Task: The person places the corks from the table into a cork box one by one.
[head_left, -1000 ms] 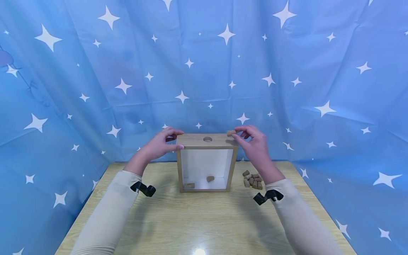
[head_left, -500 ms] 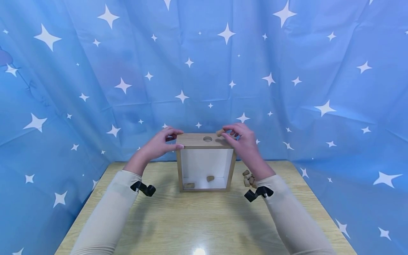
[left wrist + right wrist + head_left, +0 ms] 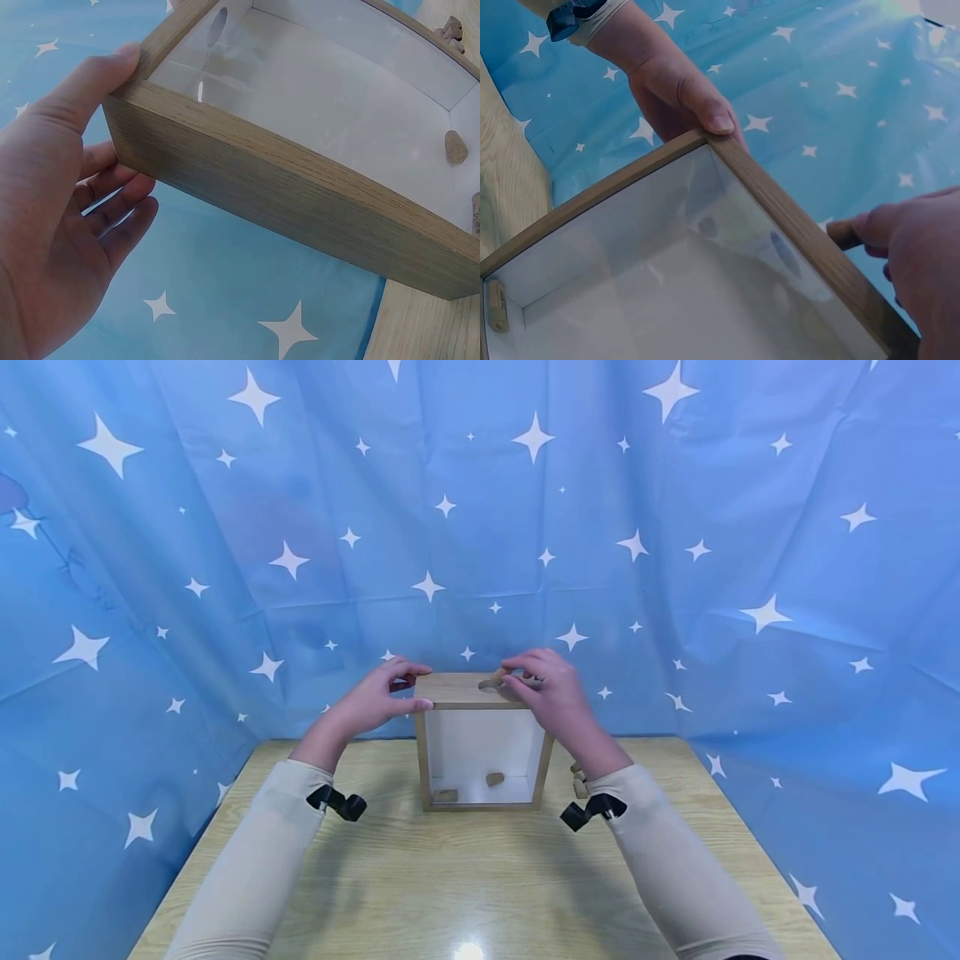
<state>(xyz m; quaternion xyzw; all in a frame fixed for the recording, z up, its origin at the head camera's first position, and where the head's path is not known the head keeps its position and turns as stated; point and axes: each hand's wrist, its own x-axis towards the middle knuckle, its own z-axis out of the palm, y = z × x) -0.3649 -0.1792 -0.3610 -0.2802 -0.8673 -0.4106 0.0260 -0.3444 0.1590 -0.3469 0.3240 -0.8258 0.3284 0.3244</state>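
Head view: right sleeve [image 3: 660, 843] and wrist [image 3: 606, 758] partly cover the cork pile [image 3: 580, 787], can't count it; right hand [image 3: 553, 690] hides part of the pinched cork [image 3: 499, 674]. Right wrist cam crops the box [image 3: 772, 196] left and bottom; left wrist cam clips one inside cork [image 3: 476, 213] at the right edge.

The head view looks forward and down, farther back; both wrist views share the box [image 3: 452, 690] close-up.

Creased blue star-printed backdrop [image 3: 480, 547], pale wood-grain table [image 3: 457, 872]
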